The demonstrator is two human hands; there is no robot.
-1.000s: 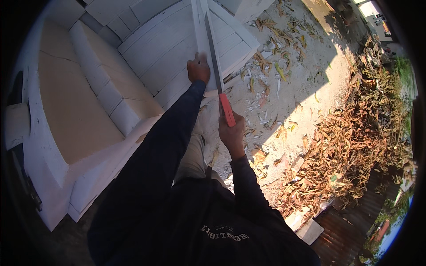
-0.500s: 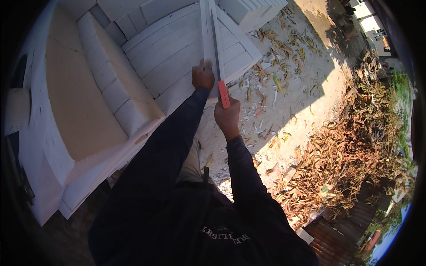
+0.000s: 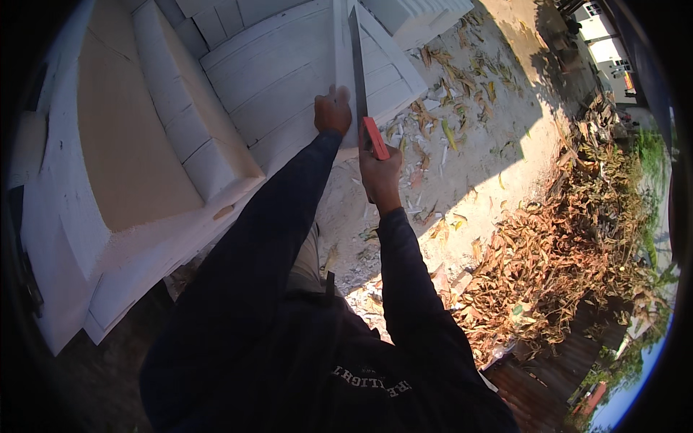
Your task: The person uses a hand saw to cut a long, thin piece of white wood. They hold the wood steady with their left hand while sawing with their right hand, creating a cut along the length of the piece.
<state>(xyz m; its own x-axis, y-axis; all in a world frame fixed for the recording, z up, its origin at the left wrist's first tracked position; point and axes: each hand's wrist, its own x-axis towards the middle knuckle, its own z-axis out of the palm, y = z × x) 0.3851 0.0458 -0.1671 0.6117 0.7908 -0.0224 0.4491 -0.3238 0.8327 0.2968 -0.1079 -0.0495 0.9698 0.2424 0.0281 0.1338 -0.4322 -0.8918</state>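
Note:
In my right hand (image 3: 381, 177) is a handsaw, its red handle (image 3: 375, 138) wrapped by my closed fingers. The long thin saw blade (image 3: 358, 68) points away from me, lying along the right side of a narrow white strip (image 3: 342, 61). My left hand (image 3: 333, 110) is closed at the strip's left side, near its close end, and appears to grip it; the fingertips are partly hidden. Beneath lies a stack of pale white blocks (image 3: 278, 68), with seams between them.
Larger white blocks (image 3: 137, 144) are piled at the left, and more blocks (image 3: 415, 18) stand at the far side. Dusty ground (image 3: 462, 137) with white chips and leaves lies to the right. Beyond it are a heap of dry leaves (image 3: 556, 260) and rusty corrugated sheet (image 3: 541, 386).
The saw handle and my right hand have shifted slightly up and to the right. The blade's far tip now shows. My left hand stays at the strip.

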